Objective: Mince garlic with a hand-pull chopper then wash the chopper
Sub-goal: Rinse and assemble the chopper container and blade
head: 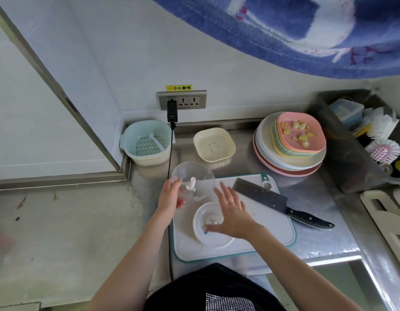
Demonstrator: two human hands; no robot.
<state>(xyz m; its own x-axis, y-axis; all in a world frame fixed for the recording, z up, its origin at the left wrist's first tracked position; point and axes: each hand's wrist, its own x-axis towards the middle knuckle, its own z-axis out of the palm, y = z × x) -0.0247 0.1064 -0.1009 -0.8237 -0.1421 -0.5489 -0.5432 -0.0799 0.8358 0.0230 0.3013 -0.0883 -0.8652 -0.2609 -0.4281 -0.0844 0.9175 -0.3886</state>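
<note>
My left hand [171, 196] grips the clear chopper bowl [195, 176] by its near left wall and tilts it; a white blade post [192, 183] stands inside. The white chopper lid [208, 223] lies upside down on the white cutting board [273, 230]. My right hand [232, 212] hovers over the lid with its fingers spread and holds nothing. Peeled garlic cloves [299, 133] lie in a pink dish [316, 143] on top of a stack of plates at the back right.
A black cleaver [273, 200] lies across the board's right side. A cream dish [213, 144] and a strainer basket [147, 142] stand by the wall. A black cable [170, 153] hangs from the socket. A bin with brushes [383, 149] sits at the right.
</note>
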